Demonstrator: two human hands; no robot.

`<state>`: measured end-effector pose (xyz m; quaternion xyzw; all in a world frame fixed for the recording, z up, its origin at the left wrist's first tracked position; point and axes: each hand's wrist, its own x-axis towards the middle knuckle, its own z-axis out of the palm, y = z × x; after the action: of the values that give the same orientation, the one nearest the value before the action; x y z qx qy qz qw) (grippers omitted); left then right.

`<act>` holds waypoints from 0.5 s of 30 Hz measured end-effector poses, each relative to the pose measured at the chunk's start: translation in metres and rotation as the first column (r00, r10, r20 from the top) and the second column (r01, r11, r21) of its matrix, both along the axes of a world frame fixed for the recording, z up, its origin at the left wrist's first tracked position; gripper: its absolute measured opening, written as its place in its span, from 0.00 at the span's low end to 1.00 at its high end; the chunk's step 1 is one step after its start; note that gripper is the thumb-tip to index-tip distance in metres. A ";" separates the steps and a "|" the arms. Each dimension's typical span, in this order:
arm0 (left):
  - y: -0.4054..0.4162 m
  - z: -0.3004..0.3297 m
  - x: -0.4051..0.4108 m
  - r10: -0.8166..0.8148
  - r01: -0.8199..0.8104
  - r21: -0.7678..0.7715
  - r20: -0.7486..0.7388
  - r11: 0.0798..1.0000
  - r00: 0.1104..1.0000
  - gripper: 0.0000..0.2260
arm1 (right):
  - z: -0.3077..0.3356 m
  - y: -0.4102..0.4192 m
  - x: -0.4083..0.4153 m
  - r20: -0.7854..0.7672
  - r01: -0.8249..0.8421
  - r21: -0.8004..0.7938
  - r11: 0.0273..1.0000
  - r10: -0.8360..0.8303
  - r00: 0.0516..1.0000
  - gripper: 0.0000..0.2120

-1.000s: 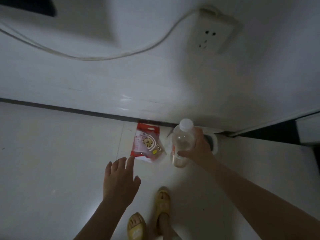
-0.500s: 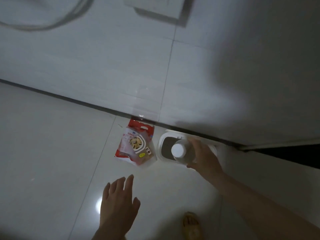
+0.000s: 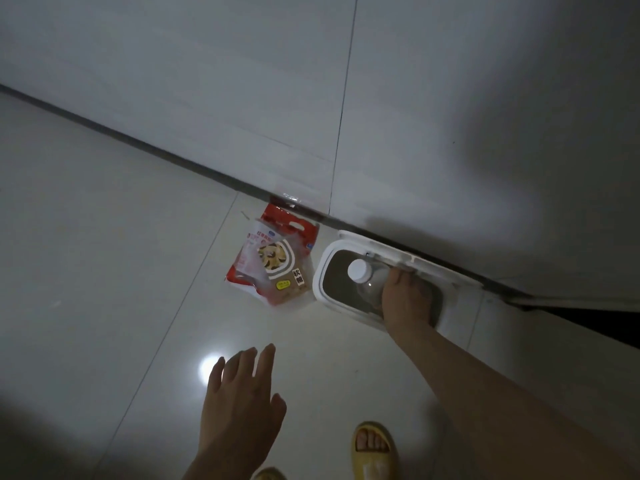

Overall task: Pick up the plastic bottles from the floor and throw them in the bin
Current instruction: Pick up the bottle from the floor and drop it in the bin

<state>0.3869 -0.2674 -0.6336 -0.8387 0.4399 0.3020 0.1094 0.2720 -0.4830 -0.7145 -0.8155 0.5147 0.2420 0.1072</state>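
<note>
- Bottle (image 3: 369,278) (clear plastic, white cap) sits upright in the mouth of the white bin (image 3: 320,271), gripped around its body by the right hand (image 3: 407,299).
- Left of the bin, a red snack packet (image 3: 277,261) lies on the floor (image 3: 104,254).
- Nearer the camera than the bin, the left hand (image 3: 239,407) hovers with fingers spread, holding nothing.

bottle (image 3: 367,280) in bin (image 3: 320,271), packet (image 3: 273,263) left of bin

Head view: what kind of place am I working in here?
Probably a room in a home, dimly lit: glossy tiled floor meeting a tiled wall, a small white bin set against it, and yellow slippers on the person's feet.
</note>
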 end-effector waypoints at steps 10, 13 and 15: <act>-0.002 0.021 0.006 0.032 -0.032 0.030 -0.003 0.999 0.999 0.32 | 0.019 0.005 0.012 0.002 -0.104 0.154 0.982 0.105 0.994 0.30; -0.004 0.024 0.005 0.036 -0.035 -0.020 0.038 0.999 0.999 0.28 | 0.028 0.007 0.015 -0.010 -0.096 0.189 0.977 0.100 0.995 0.32; -0.005 0.030 0.008 0.039 -0.040 0.016 0.058 0.999 0.998 0.28 | 0.036 0.009 0.018 0.000 -0.103 0.203 0.974 0.105 0.994 0.31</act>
<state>0.3945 -0.2726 -0.6039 -0.8546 0.4171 0.2835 0.1235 0.2896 -0.4740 -0.6782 -0.8248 0.4446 0.3030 0.1741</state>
